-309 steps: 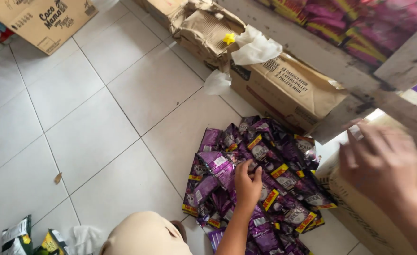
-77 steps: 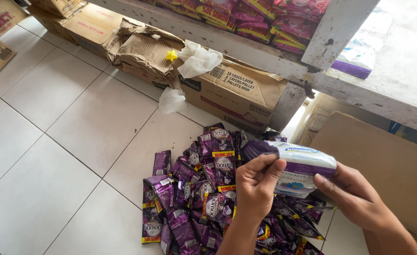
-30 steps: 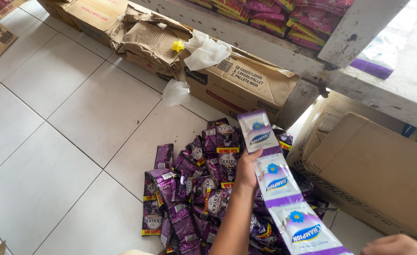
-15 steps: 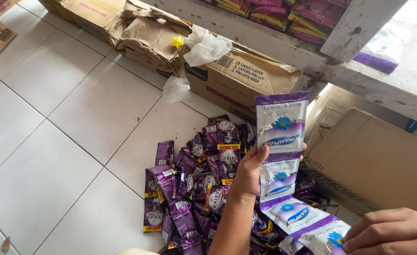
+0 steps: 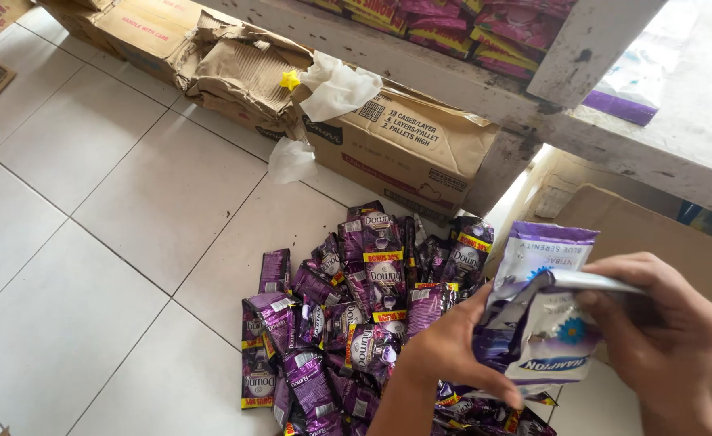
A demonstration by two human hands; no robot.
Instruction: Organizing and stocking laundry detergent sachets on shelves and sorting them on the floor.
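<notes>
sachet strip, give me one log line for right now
left hand: grips sachet strip | right hand: pinches strip's folded top | below: purple sachet pile on tiled floor | behind: cardboard boxes

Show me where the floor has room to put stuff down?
The white floor tiles are bare left of the purple sachet pile, below the torn cardboard boxes. It is crowded where both hands, left hand and right hand, hold sachets.
</notes>
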